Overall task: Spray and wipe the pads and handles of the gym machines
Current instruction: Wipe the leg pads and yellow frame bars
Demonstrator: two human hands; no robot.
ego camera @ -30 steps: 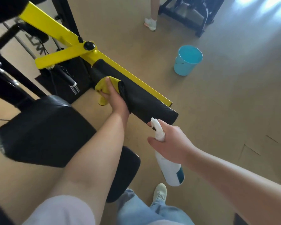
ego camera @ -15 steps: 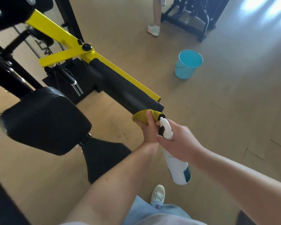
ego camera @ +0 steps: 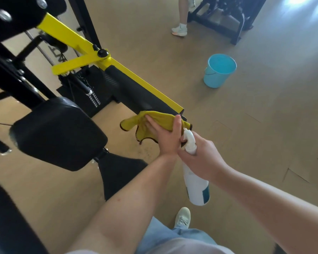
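The left hand [ego camera: 166, 136] presses a crumpled yellow microfibre cloth [ego camera: 149, 123] flat against the near end of the long black foam roller pad [ego camera: 136, 92] on the yellow steel arm [ego camera: 77, 41], centre of frame; its fingers are spread, not clenched. The right hand [ego camera: 200, 158] is wrapped around a white spray bottle with a teal band [ego camera: 195, 180], lower centre. The roller looks nearly finished (judging by the cloth at its tip). The black padded seat [ego camera: 57, 132], left, probably remains, as do other machines.
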